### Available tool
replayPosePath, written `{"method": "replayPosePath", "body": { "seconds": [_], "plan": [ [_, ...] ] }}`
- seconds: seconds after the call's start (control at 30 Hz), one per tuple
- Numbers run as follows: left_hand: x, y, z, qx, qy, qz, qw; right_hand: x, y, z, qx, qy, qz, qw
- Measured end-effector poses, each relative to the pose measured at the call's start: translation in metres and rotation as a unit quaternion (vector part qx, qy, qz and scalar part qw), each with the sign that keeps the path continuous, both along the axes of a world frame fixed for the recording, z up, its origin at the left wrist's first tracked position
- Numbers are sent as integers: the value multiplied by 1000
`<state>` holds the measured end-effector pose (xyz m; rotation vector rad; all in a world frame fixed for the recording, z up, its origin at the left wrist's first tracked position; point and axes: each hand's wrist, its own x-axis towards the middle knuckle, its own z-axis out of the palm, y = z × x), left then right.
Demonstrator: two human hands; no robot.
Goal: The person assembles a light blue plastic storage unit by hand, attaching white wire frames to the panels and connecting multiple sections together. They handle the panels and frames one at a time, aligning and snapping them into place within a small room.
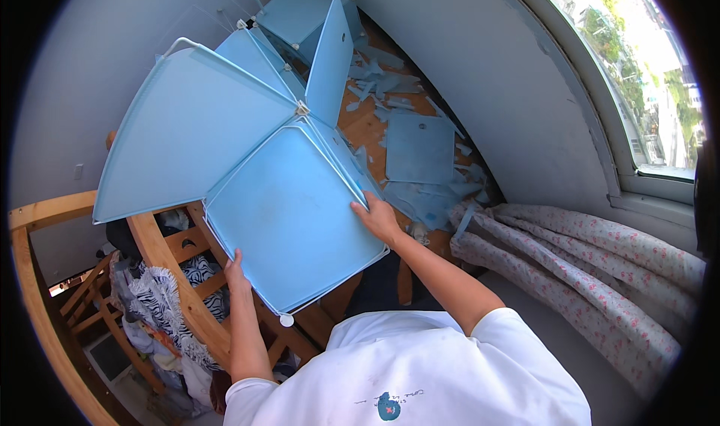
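Observation:
A light blue square panel (296,208) with rounded corners and a white wire rim fills the middle, tilted toward me. My left hand (237,274) grips its left edge near the lower corner, thumb up along the side. On the opposite edge my right hand (379,219) has its thumb on the face and fingers behind, partly hidden. At its top corner the panel meets a white connector (302,109). A larger blue panel (195,126) spreads out left from there, and a narrow upright blue panel (330,62) rises behind. A round white connector (286,320) sits at the nearest corner.
A blue panel box (304,13) stands at the back. Torn blue film scraps (386,81) and a loose blue panel (420,148) lie on the wooden surface. Wooden rails (176,276) with clothes (165,313) are at left. A floral curtain (577,253) hangs below the window at right.

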<state>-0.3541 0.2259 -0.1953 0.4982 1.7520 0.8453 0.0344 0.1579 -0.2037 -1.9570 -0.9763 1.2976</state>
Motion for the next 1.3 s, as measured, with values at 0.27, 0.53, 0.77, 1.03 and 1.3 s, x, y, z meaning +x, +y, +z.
{"method": "replayPosePath", "body": {
  "seconds": [0.27, 0.53, 0.77, 1.03, 1.3],
  "plan": [
    [1, 3, 8, -18, -36, 16, 999, 2, -4, -10, 42, 52, -18, 998],
    [-21, -3, -7, 12, -20, 40, 999, -23, -10, -18, 80, 35, -48, 995],
    [-41, 3, 11, -26, -44, 58, 997, -45, -17, -6, 34, 82, -47, 995],
    [-24, 35, 17, -5, 26, -63, 998, -33, -15, -15, 16, 136, -69, 988],
    [-8, 62, 30, 31, 26, -65, 997, -32, -12, -10, 46, 53, -66, 995]
  ]
}}
